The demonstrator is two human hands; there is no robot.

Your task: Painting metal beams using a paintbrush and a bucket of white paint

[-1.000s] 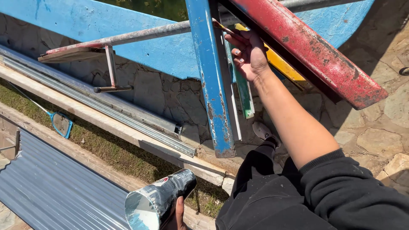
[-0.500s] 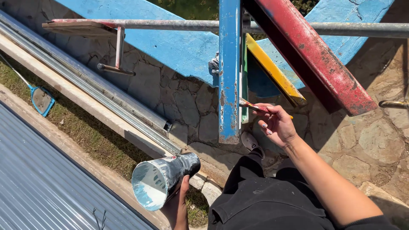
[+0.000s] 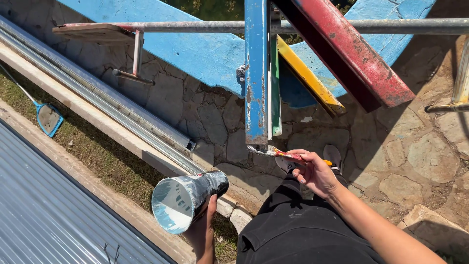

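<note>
My right hand (image 3: pixel 315 172) grips a thin paint-smeared brush (image 3: pixel 273 152), its bristles touching the bottom end of the worn blue metal upright (image 3: pixel 256 73), which looks mostly unpainted. My left hand (image 3: pixel 205 230) clasps the cut-open can of white paint (image 3: pixel 183 198). Since half a second ago, the brush has dropped lower down the upright.

blue pool net (image 3: pixel 49 119) on grass, stone paving (image 3: pixel 420 156), corrugated metal roof (image 3: pixel 44 215)
</note>
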